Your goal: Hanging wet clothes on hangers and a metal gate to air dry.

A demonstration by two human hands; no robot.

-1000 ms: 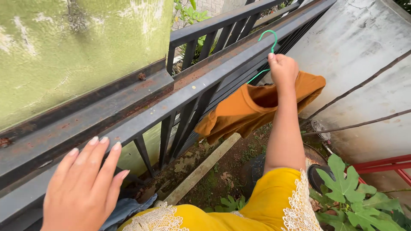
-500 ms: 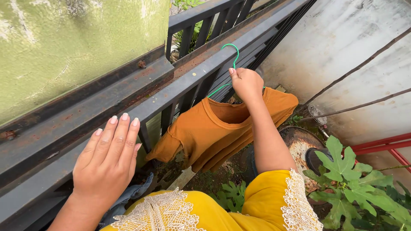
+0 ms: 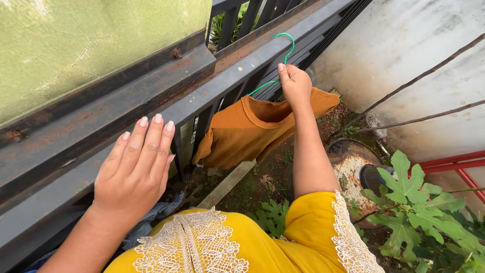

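Green wire hanger (image 3: 283,53) sits pinched in my right hand (image 3: 295,85), my fingers clenched around its neck just below the hook, and the hook curves up over the top rail of the dark metal fence (image 3: 242,65); whether it touches the rail I cannot tell. An orange shirt (image 3: 247,134) hangs from the hanger, its neck opening facing up toward me, its body drooping down just beside the fence bars above the dirt ground (image 3: 262,182). My right forearm reaches straight out from a yellow sleeve (image 3: 313,232) edged with white lace.

My left hand (image 3: 134,172) lies flat and released, fingers together and stretched out, fingertips resting on the sloping fence rail nearer to me, well apart from the shirt. It holds nothing. Rust marks the rails between my two hands, and a rusty bolt (image 3: 176,52) sticks up from the upper beam beside a green-stained wall (image 3: 91,45).

Below my left wrist a bit of blue denim cloth (image 3: 156,215) shows at the foot of the fence. To my right stand broad green leaves (image 3: 409,192), a rusted round drum lid (image 3: 348,164), a pale weathered wall (image 3: 404,55) and a red metal frame (image 3: 454,167)
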